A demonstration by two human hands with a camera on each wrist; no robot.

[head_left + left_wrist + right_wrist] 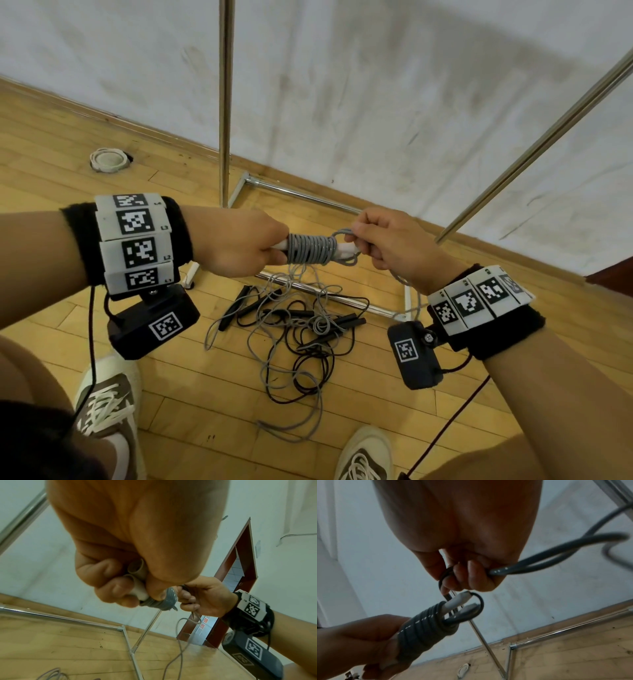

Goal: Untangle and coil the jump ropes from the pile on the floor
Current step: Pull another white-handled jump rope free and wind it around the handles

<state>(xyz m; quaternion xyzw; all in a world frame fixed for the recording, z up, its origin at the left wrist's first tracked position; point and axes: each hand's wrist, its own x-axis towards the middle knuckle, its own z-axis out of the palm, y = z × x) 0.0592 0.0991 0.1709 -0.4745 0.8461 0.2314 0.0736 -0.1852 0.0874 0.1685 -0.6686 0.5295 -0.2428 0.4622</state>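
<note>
My left hand (239, 243) (120, 588) grips two white handles (137, 577) of a grey jump rope, held side by side. Grey cord is wound in several tight turns (310, 248) (426, 630) round the handles. My right hand (383, 240) (464, 572) pinches a loop of the same grey cord (539, 559) just past the handle tips (458, 600). Slack grey cord hangs from the hands to a tangled pile (301, 329) of grey and black ropes with black handles on the floor below.
A chrome garment rack stands over the pile: an upright pole (225, 102), a slanted bar (534, 150) at right, base rails (294, 193) on the wooden floor. A white ring (109, 159) lies far left. My shoes (106, 397) (364, 455) flank the pile. A white wall is behind.
</note>
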